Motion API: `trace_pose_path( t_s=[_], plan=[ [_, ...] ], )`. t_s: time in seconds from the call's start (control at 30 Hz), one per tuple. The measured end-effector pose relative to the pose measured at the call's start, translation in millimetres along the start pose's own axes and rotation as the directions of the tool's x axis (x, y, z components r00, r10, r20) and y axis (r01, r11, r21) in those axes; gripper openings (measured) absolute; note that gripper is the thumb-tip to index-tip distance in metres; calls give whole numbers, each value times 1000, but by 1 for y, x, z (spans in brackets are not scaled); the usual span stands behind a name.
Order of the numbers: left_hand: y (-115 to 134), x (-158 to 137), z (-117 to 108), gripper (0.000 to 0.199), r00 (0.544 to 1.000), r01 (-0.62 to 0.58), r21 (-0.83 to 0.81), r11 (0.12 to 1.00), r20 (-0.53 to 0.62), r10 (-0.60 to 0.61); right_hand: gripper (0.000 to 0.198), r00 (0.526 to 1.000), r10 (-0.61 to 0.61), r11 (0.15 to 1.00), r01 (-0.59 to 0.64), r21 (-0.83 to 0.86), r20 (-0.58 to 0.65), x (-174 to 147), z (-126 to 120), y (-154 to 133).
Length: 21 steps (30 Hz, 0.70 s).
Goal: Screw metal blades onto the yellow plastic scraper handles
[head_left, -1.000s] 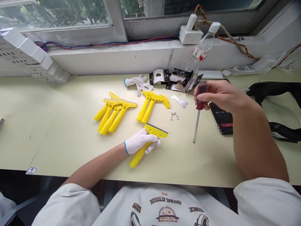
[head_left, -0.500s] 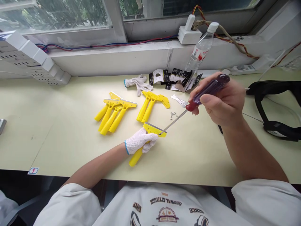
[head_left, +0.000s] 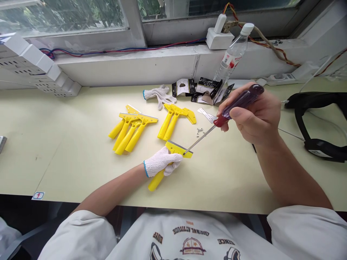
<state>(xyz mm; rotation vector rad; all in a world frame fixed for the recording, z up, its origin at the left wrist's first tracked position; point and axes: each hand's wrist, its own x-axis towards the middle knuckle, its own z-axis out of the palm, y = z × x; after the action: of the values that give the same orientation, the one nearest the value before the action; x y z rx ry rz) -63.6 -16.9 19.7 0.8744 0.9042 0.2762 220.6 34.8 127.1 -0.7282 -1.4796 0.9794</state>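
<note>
Near on the tabletop [head_left: 81, 144], the left hand [head_left: 163, 162] grips a bladed scraper [head_left: 176, 148]; the right hand [head_left: 253, 119] grips a screwdriver [head_left: 235, 104] set against it, so fastening seems unfinished. The left pile [head_left: 137, 133] looks mostly done; far handles [head_left: 172, 122], blades [head_left: 208, 116] and screws [head_left: 200, 130] remain loose.

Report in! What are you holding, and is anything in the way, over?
Left grip, gloved, around yellow scraper. Right grip on screwdriver, tip at scraper's head. Nothing visibly blocking the tip; loose screws beyond it.
</note>
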Motion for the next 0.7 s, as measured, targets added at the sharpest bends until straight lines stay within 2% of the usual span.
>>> trace_pose_path(
  t_s=[0.33,0.57,0.7],
  plan=[
    [0,0,0,42,1000,5,-14,1000,4,-5,17,999,-16,995,13,102,30,2,-2,2],
    [0,0,0,44,1000,10,-11,1000,20,-10,19,998,-7,1000,8,-10,58,3,-6,1],
    [-2,2,-2,43,1000,25,-10,1000,12,-25,17,996,-29,1000,30,-10,90,2,-9,-1]
  ],
)
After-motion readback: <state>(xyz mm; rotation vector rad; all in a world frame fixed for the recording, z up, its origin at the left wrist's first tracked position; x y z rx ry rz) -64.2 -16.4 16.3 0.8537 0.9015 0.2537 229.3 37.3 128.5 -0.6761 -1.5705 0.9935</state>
